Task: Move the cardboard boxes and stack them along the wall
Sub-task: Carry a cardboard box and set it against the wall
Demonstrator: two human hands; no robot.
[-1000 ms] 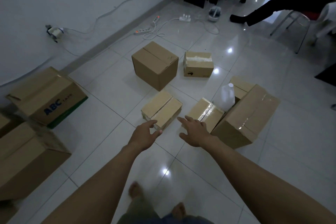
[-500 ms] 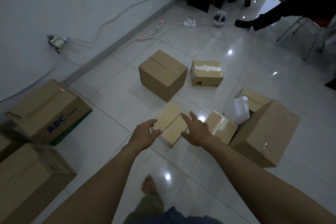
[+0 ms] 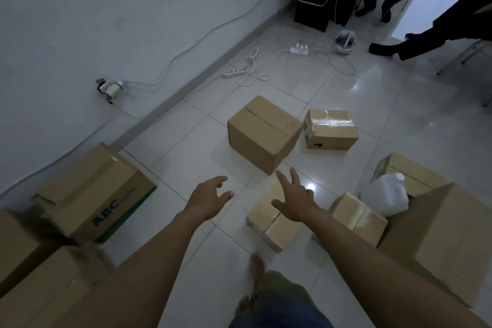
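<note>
several cardboard boxes lie scattered over the pale tiled floor (image 3: 186, 146). both hands reach forward and hold nothing. the left hand (image 3: 210, 201) hangs over bare tile, fingers loosely spread and a little bent, just left of a small flat box (image 3: 269, 218). the right hand (image 3: 295, 201) is above the far end of that box with its fingers splayed wide and nearly straight; whether it touches the cardboard cannot be told.

beyond the hands a cube-shaped box (image 3: 263, 133) stands on the tiles with its top flaps closed. just beside it on the right is a taped box (image 3: 330, 129) with glossy tape across its top. right of the small flat box sits a second small box (image 3: 356, 217), pressed against a large box (image 3: 447, 242) at the right edge. a white jug (image 3: 386, 196) stands just behind the second small box, in front of another low box (image 3: 415, 173).

near the wall (image 3: 80, 21) on the left lies a box with blue abc lettering (image 3: 98, 192). two more boxes sit at the lower left corner, one (image 3: 16, 237) partly behind the other (image 3: 40, 290). white power strips (image 3: 235, 72) and cables trail along the wall's base farther off. a bare foot (image 3: 257, 266) shows between the forearms.
</note>
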